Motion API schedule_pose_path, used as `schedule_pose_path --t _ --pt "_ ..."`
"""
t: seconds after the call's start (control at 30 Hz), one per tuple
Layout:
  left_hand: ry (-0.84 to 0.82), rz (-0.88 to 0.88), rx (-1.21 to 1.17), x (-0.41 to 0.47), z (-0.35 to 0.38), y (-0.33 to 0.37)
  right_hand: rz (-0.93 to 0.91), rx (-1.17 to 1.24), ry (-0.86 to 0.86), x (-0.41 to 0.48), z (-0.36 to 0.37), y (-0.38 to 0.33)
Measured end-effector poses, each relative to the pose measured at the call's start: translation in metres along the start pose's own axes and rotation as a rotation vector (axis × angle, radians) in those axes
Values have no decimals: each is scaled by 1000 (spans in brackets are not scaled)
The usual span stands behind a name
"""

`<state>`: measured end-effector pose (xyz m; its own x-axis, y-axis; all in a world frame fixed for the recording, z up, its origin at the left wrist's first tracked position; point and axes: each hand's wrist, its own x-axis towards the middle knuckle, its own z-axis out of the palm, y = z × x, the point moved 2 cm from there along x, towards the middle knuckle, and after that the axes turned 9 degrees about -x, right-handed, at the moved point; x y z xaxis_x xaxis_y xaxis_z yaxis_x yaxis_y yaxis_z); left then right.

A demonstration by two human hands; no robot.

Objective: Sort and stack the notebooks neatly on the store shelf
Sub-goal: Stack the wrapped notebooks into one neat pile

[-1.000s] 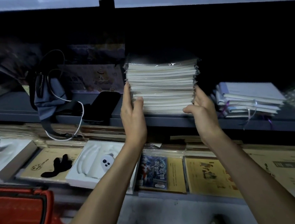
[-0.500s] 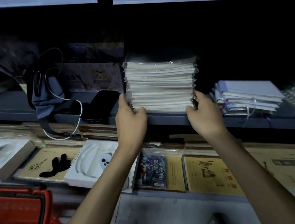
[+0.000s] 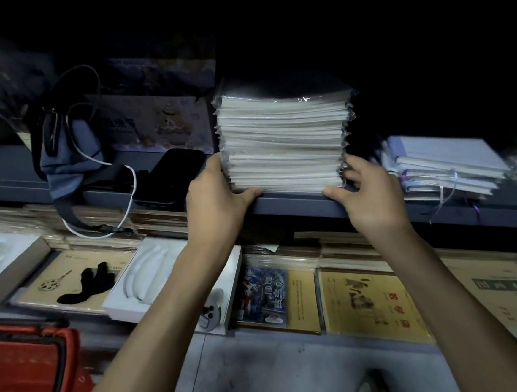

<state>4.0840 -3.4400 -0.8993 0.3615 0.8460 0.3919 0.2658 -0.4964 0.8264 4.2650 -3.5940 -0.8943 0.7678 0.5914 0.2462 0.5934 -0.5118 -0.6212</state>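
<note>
A tall stack of white notebooks in clear plastic wrap (image 3: 284, 144) stands on the grey shelf (image 3: 298, 205), its front edge near the shelf's lip. My left hand (image 3: 217, 196) grips the stack's lower left corner, thumb along the bottom front edge. My right hand (image 3: 368, 193) holds the lower right corner, fingers curled against the crinkled wrap and thumb under the front edge. A lower, slanted pile of pale notebooks with ribbon markers (image 3: 443, 165) lies on the same shelf to the right.
A grey pouch with a white cable (image 3: 71, 155) and a black phone (image 3: 172, 174) lie left of the stack. Below, yellow exercise books (image 3: 370, 301) and white trays (image 3: 164, 277) cover the lower shelf. A red basket (image 3: 27, 375) sits at the bottom left.
Both hands have slid down the sides of the stack from mid-height to its bottom corners. The stack now sits flat on the shelf.
</note>
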Motion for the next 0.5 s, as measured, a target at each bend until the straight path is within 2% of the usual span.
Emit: schedule_pose_path --t 0.23,0.33,0.5 --pt "7 68 59 3 2 -3 -51 28 82 -2 4 2" --pt "48 94 168 8 -1 -4 -7 92 110 0 7 1" --pt "100 71 221 11 -2 -6 30 120 169 0 12 -1"
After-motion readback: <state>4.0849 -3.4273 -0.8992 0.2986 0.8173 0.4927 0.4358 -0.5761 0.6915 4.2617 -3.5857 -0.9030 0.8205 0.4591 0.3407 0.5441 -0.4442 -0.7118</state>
